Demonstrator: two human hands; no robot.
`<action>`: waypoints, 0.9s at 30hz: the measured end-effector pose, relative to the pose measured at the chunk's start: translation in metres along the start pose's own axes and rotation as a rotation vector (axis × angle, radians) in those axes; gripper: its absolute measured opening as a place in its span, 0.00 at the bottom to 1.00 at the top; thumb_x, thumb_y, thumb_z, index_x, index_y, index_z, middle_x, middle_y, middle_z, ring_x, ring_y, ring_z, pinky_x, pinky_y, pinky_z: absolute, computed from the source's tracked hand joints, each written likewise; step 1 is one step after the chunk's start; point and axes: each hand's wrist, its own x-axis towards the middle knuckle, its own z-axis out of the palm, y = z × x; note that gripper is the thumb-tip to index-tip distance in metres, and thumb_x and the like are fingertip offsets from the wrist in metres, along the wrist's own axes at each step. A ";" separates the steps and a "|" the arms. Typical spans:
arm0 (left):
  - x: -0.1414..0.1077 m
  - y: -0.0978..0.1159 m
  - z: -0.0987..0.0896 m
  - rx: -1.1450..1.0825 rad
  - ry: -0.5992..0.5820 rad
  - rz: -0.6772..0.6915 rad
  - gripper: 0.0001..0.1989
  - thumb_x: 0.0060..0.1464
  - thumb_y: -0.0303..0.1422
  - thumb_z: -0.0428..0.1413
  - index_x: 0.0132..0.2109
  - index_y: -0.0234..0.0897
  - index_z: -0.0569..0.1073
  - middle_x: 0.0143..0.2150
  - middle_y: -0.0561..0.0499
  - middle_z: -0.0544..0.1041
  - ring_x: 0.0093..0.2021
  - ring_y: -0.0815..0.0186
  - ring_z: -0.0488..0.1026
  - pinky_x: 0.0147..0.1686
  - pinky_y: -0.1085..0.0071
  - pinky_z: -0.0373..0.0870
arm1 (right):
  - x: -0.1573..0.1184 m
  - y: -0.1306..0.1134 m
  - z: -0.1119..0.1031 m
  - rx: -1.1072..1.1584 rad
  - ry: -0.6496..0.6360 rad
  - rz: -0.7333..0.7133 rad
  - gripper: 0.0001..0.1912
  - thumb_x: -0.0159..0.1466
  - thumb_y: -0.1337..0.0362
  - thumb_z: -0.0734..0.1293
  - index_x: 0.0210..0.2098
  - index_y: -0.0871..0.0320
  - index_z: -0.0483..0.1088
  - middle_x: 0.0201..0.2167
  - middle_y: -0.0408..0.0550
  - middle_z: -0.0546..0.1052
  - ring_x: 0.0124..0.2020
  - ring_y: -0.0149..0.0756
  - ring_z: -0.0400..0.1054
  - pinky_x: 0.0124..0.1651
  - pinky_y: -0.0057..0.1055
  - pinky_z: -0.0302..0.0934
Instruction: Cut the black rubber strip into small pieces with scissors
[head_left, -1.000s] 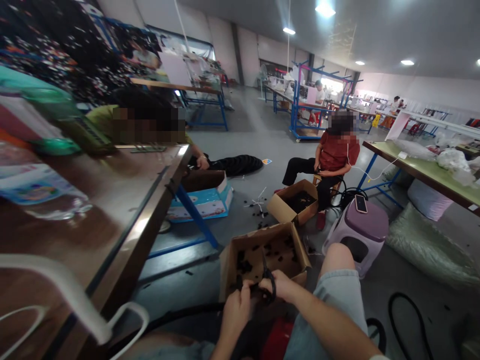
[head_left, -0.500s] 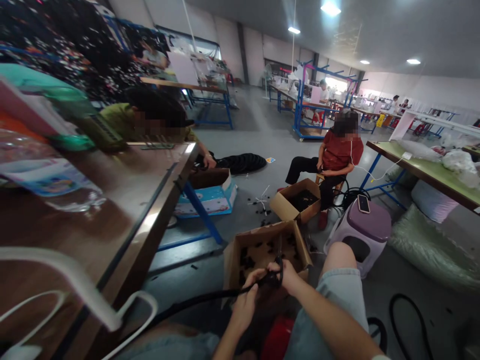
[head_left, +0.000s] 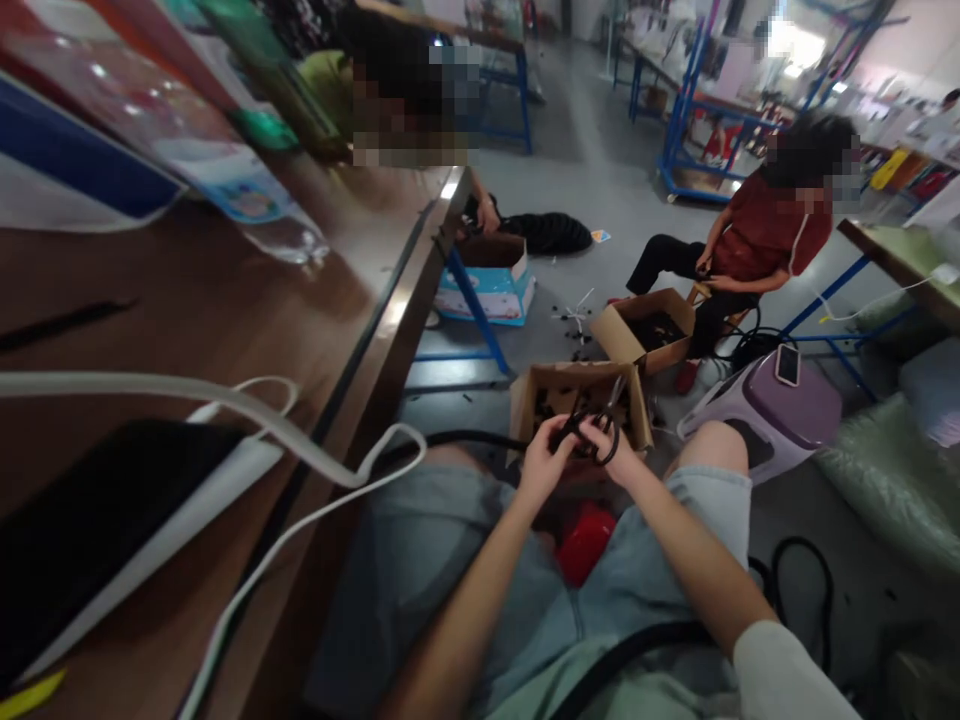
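Observation:
My right hand [head_left: 613, 452] is closed around black-handled scissors [head_left: 617, 390], whose blades point up and away from me. Pinched in my left hand [head_left: 547, 462] is a long black cord [head_left: 472, 438] that trails off to the left over my leg. Both hands meet above an open cardboard box [head_left: 640, 408] between my knees, their fingers nearly touching. Small black pieces lie scattered inside the box. Exactly what sits between the fingertips is too small and dark to make out.
A brown table [head_left: 352, 400] with white cables and a plastic bottle [head_left: 247, 190] flanks my left. Ahead sits a person in a red top [head_left: 780, 225] by another cardboard box [head_left: 660, 355]. To the right stands a purple stool [head_left: 795, 400] with a phone on it.
The view has tilted down, showing more of my lap and the table. My hands have drawn closer together, and the scissors have turned to point further right.

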 end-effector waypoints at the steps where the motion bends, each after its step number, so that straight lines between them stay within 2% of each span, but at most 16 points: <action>1: -0.001 0.000 0.001 0.001 -0.023 0.009 0.23 0.60 0.46 0.57 0.56 0.36 0.72 0.53 0.41 0.79 0.53 0.57 0.76 0.58 0.59 0.71 | 0.002 0.000 -0.001 -0.011 0.054 -0.014 0.25 0.52 0.44 0.76 0.36 0.58 0.73 0.34 0.46 0.79 0.37 0.37 0.72 0.43 0.31 0.67; 4: -0.003 0.003 0.004 0.064 -0.103 0.027 0.22 0.58 0.44 0.61 0.54 0.36 0.74 0.49 0.43 0.80 0.49 0.58 0.77 0.55 0.60 0.72 | 0.008 -0.004 -0.004 -0.023 0.131 -0.009 0.24 0.55 0.45 0.74 0.38 0.60 0.76 0.36 0.48 0.80 0.39 0.36 0.72 0.46 0.30 0.66; 6: 0.004 0.012 0.003 0.135 -0.144 0.051 0.22 0.56 0.43 0.64 0.53 0.36 0.75 0.49 0.43 0.80 0.48 0.58 0.77 0.53 0.61 0.72 | 0.015 -0.015 -0.007 -0.047 0.117 -0.016 0.25 0.56 0.45 0.73 0.40 0.61 0.77 0.39 0.49 0.80 0.40 0.36 0.72 0.47 0.31 0.66; 9: 0.031 0.035 -0.006 0.231 -0.258 0.094 0.22 0.54 0.45 0.65 0.50 0.36 0.76 0.49 0.44 0.80 0.46 0.59 0.77 0.49 0.63 0.73 | 0.032 -0.043 -0.008 -0.098 0.079 -0.062 0.24 0.57 0.45 0.73 0.38 0.61 0.78 0.38 0.50 0.81 0.41 0.38 0.73 0.48 0.32 0.66; 11: 0.056 0.051 -0.013 0.293 -0.377 0.089 0.20 0.58 0.46 0.62 0.48 0.36 0.76 0.45 0.46 0.81 0.43 0.59 0.77 0.46 0.65 0.73 | 0.049 -0.063 -0.007 -0.128 0.090 -0.075 0.24 0.57 0.44 0.73 0.36 0.61 0.78 0.35 0.49 0.80 0.40 0.37 0.73 0.46 0.32 0.66; 13: 0.080 0.061 -0.018 0.384 -0.446 0.069 0.18 0.62 0.47 0.56 0.45 0.36 0.75 0.39 0.47 0.81 0.40 0.59 0.78 0.42 0.67 0.72 | 0.067 -0.075 -0.007 -0.158 0.084 -0.056 0.25 0.57 0.43 0.74 0.36 0.61 0.77 0.31 0.47 0.79 0.35 0.36 0.72 0.40 0.30 0.66; 16: 0.106 0.062 -0.018 0.538 -0.385 0.040 0.21 0.64 0.52 0.54 0.46 0.38 0.73 0.35 0.47 0.79 0.36 0.57 0.78 0.38 0.67 0.70 | 0.087 -0.076 -0.015 -0.190 0.067 -0.039 0.26 0.58 0.42 0.72 0.39 0.60 0.77 0.25 0.43 0.75 0.27 0.33 0.70 0.31 0.28 0.63; 19: 0.120 0.054 -0.011 0.548 -0.291 0.035 0.23 0.66 0.52 0.52 0.53 0.37 0.68 0.38 0.46 0.80 0.37 0.56 0.78 0.41 0.65 0.71 | 0.097 -0.070 -0.035 -0.298 0.120 -0.009 0.25 0.60 0.43 0.72 0.37 0.61 0.75 0.21 0.41 0.73 0.22 0.32 0.67 0.25 0.26 0.59; 21: 0.130 0.048 -0.007 0.505 -0.213 0.078 0.20 0.70 0.45 0.47 0.57 0.35 0.67 0.45 0.41 0.80 0.44 0.54 0.79 0.48 0.61 0.72 | 0.103 -0.070 -0.051 -0.410 0.025 0.023 0.24 0.58 0.45 0.75 0.37 0.61 0.75 0.22 0.42 0.73 0.22 0.32 0.69 0.25 0.26 0.61; 23: 0.141 0.043 -0.005 0.485 -0.177 0.094 0.17 0.72 0.39 0.43 0.56 0.32 0.68 0.46 0.39 0.80 0.47 0.54 0.78 0.53 0.59 0.70 | 0.113 -0.074 -0.062 -0.481 -0.053 0.012 0.24 0.57 0.48 0.78 0.40 0.61 0.75 0.25 0.43 0.75 0.24 0.32 0.71 0.26 0.26 0.63; 27: 0.155 0.035 -0.005 0.465 -0.079 0.097 0.17 0.72 0.37 0.46 0.57 0.30 0.70 0.48 0.40 0.80 0.51 0.56 0.77 0.57 0.60 0.70 | 0.133 -0.074 -0.070 -0.558 -0.101 0.003 0.22 0.57 0.53 0.79 0.43 0.63 0.74 0.27 0.45 0.77 0.25 0.30 0.73 0.29 0.26 0.66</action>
